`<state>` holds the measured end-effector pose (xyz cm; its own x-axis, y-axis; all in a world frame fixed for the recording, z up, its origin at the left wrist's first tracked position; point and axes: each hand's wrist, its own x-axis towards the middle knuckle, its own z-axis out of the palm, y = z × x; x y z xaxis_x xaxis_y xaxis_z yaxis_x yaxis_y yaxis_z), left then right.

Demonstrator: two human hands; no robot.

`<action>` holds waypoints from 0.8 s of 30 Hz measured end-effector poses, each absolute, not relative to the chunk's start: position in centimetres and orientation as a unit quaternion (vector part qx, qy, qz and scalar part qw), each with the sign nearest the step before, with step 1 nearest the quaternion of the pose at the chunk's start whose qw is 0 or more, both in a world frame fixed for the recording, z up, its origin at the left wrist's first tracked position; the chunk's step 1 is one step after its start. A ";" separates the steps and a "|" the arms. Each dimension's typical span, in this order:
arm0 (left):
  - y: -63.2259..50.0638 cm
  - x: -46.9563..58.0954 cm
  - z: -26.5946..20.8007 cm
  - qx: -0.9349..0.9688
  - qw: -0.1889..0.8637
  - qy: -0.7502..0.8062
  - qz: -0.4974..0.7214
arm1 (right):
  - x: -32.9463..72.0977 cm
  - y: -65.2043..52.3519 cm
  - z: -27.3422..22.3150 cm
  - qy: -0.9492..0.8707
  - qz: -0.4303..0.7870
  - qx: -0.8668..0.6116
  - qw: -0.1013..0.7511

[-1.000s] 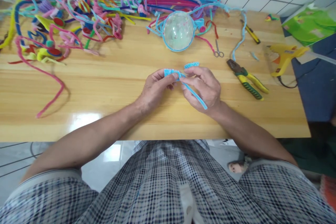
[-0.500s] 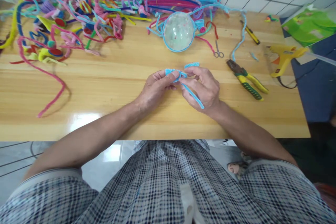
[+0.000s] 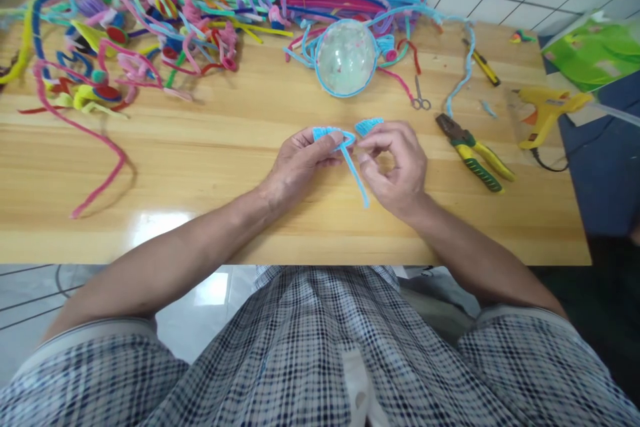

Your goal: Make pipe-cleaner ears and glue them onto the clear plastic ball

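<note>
My left hand (image 3: pixel 303 159) pinches a light blue pipe cleaner (image 3: pixel 327 133) that is folded into tight zigzags. Its free tail (image 3: pixel 357 179) bends round at the right end and hangs down toward me. Just right of it is my right hand (image 3: pixel 395 165), thumb and forefinger apart, with nothing seen between them and not gripping the tail. Beyond my right fingers lies a second folded light blue piece (image 3: pixel 369 126) on the table, partly hidden by the fingers.
A clear dome (image 3: pixel 347 58) with a blue rim stands ahead. Pliers (image 3: pixel 473 152), small scissors (image 3: pixel 420 95), a utility knife (image 3: pixel 483 65) and a yellow glue gun (image 3: pixel 547 113) lie to the right. Coloured pipe cleaners (image 3: pixel 165 20) pile up at the back left; one pink strand (image 3: pixel 117 160) reaches forward.
My right hand has let go of the blue tail and drawn off to the right, its fingers opening. The tail now hangs more steeply. My left hand keeps its hold.
</note>
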<state>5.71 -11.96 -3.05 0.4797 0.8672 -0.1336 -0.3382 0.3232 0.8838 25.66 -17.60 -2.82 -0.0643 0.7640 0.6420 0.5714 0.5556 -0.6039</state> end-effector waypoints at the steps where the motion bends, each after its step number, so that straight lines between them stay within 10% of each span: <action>1: -12.0 5.7 -3.0 0.421 0.750 0.315 0.402 | 25.5 -17.6 -2.6 -0.698 0.147 -0.481 0.509; 8: -12.4 5.9 -3.1 0.403 0.747 0.308 0.429 | 24.1 -17.3 -2.2 -0.552 0.428 -0.513 0.499; 24: -12.4 6.2 -2.8 0.413 0.758 0.300 0.406 | 23.9 -16.7 -2.6 -0.502 0.466 -0.505 0.524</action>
